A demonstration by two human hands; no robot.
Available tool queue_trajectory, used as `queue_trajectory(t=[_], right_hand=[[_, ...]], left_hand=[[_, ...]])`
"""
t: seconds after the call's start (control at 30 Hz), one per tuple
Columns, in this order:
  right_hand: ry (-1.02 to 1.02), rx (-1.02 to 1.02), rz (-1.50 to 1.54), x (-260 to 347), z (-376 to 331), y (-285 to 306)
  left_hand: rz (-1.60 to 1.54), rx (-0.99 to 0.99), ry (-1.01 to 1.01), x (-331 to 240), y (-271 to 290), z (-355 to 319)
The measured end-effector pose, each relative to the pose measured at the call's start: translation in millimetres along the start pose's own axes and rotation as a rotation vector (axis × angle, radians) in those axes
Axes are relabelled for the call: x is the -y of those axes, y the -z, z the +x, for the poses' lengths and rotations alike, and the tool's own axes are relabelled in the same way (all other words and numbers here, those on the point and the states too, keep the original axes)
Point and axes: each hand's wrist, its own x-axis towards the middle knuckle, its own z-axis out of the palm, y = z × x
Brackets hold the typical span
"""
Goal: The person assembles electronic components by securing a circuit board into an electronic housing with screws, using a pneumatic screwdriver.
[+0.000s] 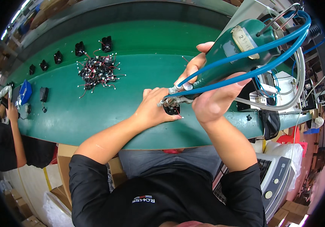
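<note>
My right hand is wrapped round a thick green screwdriver-like power tool, tilted, with two blue hoses running along it. The tool's metal front end comes down to a small black plastic part with a red wire, low on the green table. My left hand curls round that part from the left, thumb on the near side and fingers on the far side. The metal end and the left fingers partly hide the part, so I cannot tell whether the tip touches it.
Beyond my left hand lies a pile of small black parts with red wires. Several black housings stand along the far side. A co-worker's hand is by a blue bin at far left. White equipment with tubing stands right.
</note>
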Motion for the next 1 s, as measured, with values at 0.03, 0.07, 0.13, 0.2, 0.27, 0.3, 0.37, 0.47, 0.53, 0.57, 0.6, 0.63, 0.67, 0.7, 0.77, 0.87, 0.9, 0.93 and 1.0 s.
queue_trajectory(t=[0.03,0.07,0.13,0.2,0.27,0.3,0.37,0.47,0.53,0.57,0.6,0.63,0.67,0.7,0.77,0.87,0.9,0.93,1.0], right_hand=[[-0.004,0.002,0.004,-1,-1,-1],[0.012,-0.026,-0.002,-3,-1,-3],[0.027,-0.051,-0.005,-5,-3,-7],[-0.107,-0.033,0.157,-4,-6,-11],[-0.115,-0.011,0.231,-14,-9,-3],[-0.103,-0.010,0.170,-15,-9,-1],[-0.092,0.010,0.091,-15,-6,-2],[0.115,-0.111,-0.066,7,24,3],[0.157,-0.144,-0.056,50,44,12],[0.165,-0.167,-0.045,63,46,19],[0.172,-0.190,-0.035,73,45,22],[0.207,-0.182,-0.140,83,40,23],[0.212,-0.167,-0.125,85,35,27],[0.235,-0.177,-0.168,81,30,31],[0.260,-0.188,-0.194,60,19,43],[0.256,-0.179,-0.205,47,10,42],[0.269,-0.194,-0.209,45,10,42],[0.281,-0.222,-0.221,43,9,46],[0.558,-0.324,-0.608,55,9,49]], left_hand=[[0.002,0.000,0.006,0,0,-1],[-0.002,-0.015,0.003,-1,0,0],[-0.004,-0.031,0.002,2,1,0],[0.019,0.046,-0.005,8,2,-1],[-0.008,0.070,0.003,9,2,2],[-0.034,0.094,0.011,8,3,4],[0.017,0.041,-0.005,10,4,2],[0.019,0.031,0.005,3,8,10],[0.087,-0.025,0.027,5,24,18],[0.144,-0.100,0.028,5,33,28],[0.199,-0.174,0.028,8,43,43],[0.169,-0.153,0.112,12,52,65],[0.178,-0.182,0.177,24,59,86],[0.270,-0.229,0.201,40,60,110],[0.454,-0.218,0.361,71,59,146],[0.541,-0.103,0.530,115,61,155],[0.545,-0.124,0.550,117,63,152],[0.598,-0.215,0.463,113,60,149],[0.654,-0.276,0.282,97,60,124]])
